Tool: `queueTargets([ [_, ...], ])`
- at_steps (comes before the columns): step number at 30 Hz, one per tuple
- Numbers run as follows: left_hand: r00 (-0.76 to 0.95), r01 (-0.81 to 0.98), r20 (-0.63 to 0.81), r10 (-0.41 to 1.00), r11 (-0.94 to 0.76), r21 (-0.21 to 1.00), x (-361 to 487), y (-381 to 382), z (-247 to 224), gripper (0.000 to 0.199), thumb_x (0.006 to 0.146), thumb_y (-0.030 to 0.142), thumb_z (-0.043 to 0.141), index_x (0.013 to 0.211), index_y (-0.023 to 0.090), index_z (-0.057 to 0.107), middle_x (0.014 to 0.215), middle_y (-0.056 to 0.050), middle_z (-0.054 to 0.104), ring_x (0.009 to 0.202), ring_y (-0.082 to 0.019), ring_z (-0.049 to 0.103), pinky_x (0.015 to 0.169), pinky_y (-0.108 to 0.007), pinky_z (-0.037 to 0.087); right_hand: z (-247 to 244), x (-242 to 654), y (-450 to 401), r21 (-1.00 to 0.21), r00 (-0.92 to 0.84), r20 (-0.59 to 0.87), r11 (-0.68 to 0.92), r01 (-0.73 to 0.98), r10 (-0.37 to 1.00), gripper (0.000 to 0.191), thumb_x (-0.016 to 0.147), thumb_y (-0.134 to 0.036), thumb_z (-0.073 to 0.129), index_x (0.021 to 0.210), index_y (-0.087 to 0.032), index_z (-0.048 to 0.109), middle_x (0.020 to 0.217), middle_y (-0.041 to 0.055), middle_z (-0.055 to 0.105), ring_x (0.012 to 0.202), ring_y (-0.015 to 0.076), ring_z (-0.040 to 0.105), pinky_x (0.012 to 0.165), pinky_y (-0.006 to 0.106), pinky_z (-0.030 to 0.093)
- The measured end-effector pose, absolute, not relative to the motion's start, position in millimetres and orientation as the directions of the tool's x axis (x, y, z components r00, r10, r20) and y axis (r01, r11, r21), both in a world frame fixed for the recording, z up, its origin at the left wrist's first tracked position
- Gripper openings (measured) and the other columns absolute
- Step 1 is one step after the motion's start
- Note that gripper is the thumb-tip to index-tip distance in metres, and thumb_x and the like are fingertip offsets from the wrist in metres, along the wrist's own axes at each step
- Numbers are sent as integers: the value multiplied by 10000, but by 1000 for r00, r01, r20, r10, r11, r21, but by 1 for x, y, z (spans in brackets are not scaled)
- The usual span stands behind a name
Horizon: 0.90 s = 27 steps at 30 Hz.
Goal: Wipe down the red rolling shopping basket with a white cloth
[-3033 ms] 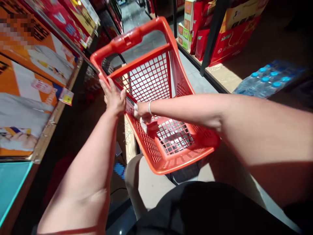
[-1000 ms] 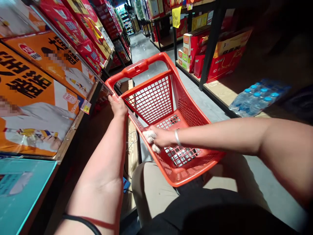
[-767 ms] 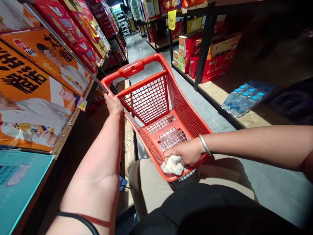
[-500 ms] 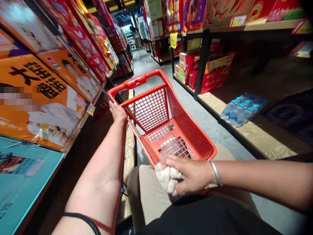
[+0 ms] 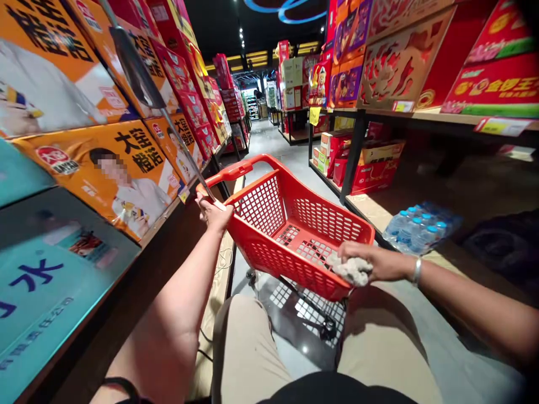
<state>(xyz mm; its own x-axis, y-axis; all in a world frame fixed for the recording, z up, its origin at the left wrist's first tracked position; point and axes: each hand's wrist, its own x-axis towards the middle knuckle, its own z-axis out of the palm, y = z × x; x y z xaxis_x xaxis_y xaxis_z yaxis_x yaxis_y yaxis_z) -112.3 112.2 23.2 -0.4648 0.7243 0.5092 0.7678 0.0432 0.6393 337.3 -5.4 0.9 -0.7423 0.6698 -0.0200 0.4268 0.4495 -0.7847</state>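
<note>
A red plastic shopping cart [image 5: 269, 255] with grid walls stands slanted before my knees, its basket bare inside. My left hand [image 5: 214, 214] is closed around the cart's rim, by the end of its handle bar. A thin metal pole [image 5: 185, 148] with a dark grey sleeve slants down to that hand; whether my fingers also hold it, I cannot tell. At the opposite end of the cart, my right hand [image 5: 381, 262] grips a crumpled whitish cloth [image 5: 351, 269] against the top rim. Part of the cloth is hidden under my fingers.
Stacked orange drink cartons [image 5: 101, 174] and a teal carton [image 5: 37, 269] line the left shelf. On the right are a low wooden shelf with shrink-wrapped water bottles [image 5: 416, 227] and a black shelf post [image 5: 352, 157]. A tiled aisle [image 5: 269, 132] runs ahead.
The cart has turned and tipped so its near side wall and wheels show. My right hand has moved right along the rim with the cloth. My view has lifted.
</note>
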Motion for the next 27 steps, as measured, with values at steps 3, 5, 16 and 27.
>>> queueTargets([
  [3, -454, 818, 592, 666, 48, 574, -106, 82, 21, 1027, 678, 470, 788, 1500, 140, 268, 1678, -250, 154, 1581, -409, 77, 1267, -617, 98, 12, 369, 23, -871, -489, -70, 186, 455, 869, 411, 627, -394, 825, 949, -223, 636, 1082, 127, 686, 1007, 255, 669, 870, 355, 541],
  [5, -366, 867, 672, 644, -26, 498, -105, 62, 20, 815, 736, 493, 740, 1409, 172, 409, 1648, -210, 275, 1582, -386, 89, 1269, -598, 102, 19, 374, 38, -931, -281, -21, 84, 355, 960, 486, 598, -416, 856, 986, -225, 634, 1090, 144, 702, 957, 250, 692, 821, 349, 551],
  [16, 174, 973, 771, 612, -225, -40, -94, -3, 52, 373, 958, 329, 441, 1229, 147, 620, 1249, -126, 682, 1277, -300, 540, 1196, -520, 203, 31, 228, 55, -736, -211, 636, 666, 122, 742, 627, 797, -322, 759, 1392, -278, 568, 1377, 88, 605, 1260, 248, 596, 1140, 478, 458],
  [27, 234, 960, 753, 615, -270, -77, -46, -34, 48, 374, 963, 404, 557, 1229, 163, 662, 1175, -105, 719, 1104, -297, 570, 1070, -479, 313, 1, 178, 43, -825, 44, 559, 561, -68, 828, 582, 805, -373, 748, 1319, -241, 508, 1278, 85, 651, 1087, 201, 654, 999, 380, 537],
])
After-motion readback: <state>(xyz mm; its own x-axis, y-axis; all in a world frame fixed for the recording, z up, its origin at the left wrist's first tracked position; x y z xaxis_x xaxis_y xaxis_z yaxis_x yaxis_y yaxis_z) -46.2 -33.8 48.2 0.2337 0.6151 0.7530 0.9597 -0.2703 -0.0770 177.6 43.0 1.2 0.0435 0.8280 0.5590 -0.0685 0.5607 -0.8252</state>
